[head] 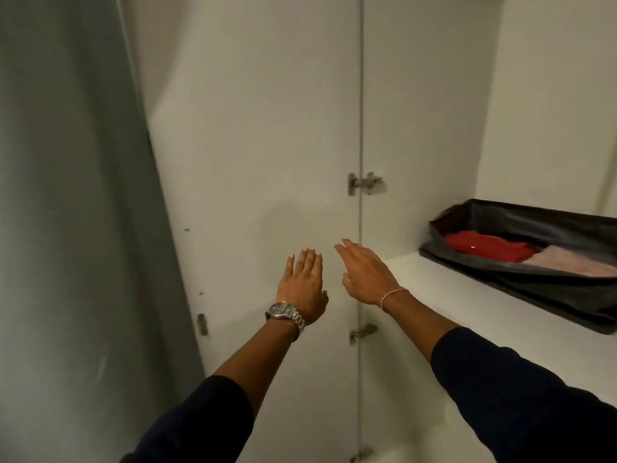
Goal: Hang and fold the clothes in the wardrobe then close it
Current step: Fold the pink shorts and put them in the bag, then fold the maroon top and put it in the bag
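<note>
The white wardrobe door [260, 145] stands open in front of me, its inner face towards me. My left hand [302, 284], with a steel watch at the wrist, lies flat with straight fingers against that inner face. Just to its right, my right hand [365, 270], with a thin bracelet, reaches out with straight fingers near the hinge edge and holds nothing. On the white shelf [467, 302] at the right sits a black fabric tray [514, 215] holding a folded red garment [484, 250] and a folded pale pink garment [574, 264].
Metal hinges [365, 183] join the door to the wardrobe side at several heights. A grey wall [66, 212] fills the left, close behind the door's free edge. The wardrobe's white inner walls [551, 111] rise above the tray.
</note>
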